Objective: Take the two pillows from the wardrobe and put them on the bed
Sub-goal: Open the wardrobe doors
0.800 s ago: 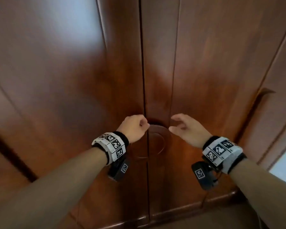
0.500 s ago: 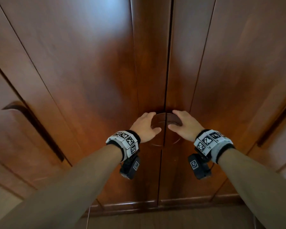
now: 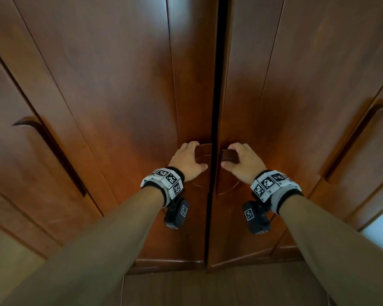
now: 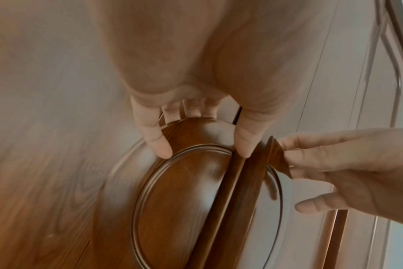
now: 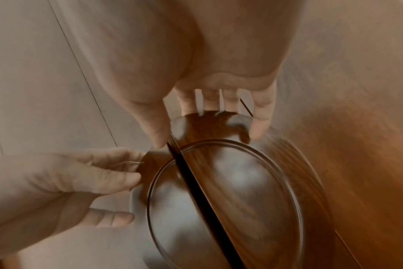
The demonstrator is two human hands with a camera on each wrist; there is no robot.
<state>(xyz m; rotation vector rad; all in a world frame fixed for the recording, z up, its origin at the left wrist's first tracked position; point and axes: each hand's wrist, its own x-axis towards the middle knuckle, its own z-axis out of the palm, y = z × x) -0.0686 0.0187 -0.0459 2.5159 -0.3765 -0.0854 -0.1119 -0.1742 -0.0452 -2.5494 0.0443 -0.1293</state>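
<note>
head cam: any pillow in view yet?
No. The head view shows only the brown wooden wardrobe doors, parted by a narrow dark gap, with the left hand and right hand on the round wooden handle halves.

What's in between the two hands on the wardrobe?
Between the left hand and right hand runs a dark gap where the two doors have parted, seen best in the head view.

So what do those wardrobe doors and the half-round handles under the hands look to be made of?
The reddish-brown wardrobe doors look like wood or wood veneer under a glossy varnish: grain lines and soft window glare show. The half-round door handles, gripped by the left hand and right hand, show matching grain and sheen, probably the same varnished wood.
</note>
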